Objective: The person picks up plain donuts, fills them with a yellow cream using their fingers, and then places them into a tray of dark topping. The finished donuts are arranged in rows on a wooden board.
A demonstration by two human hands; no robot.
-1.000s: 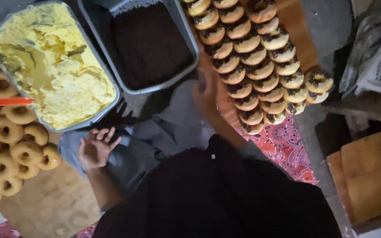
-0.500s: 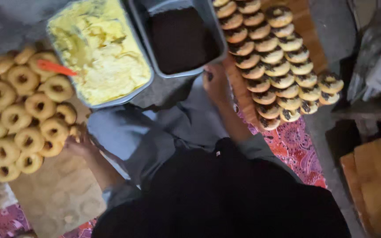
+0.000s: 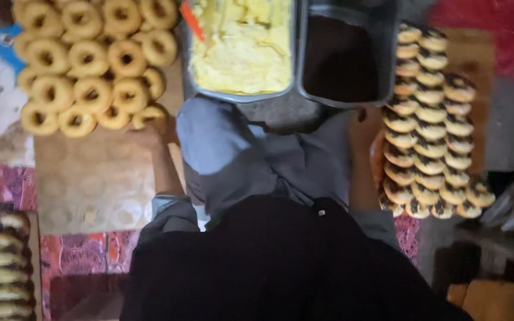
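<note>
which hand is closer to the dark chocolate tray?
Right. The right hand sits just below the dark tray, near its front rim. The left hand is far off on the other side, at the plain donuts, past the yellow cream tray.

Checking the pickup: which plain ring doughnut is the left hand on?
The left hand is at the plain doughnut at the right end of the pile's nearest row, beside the paper sheet; the other rings lie farther away.

Matt metal trays (image 3: 297, 53), greasy brown paper (image 3: 90, 178), patterned cloth (image 3: 7, 184).
</note>
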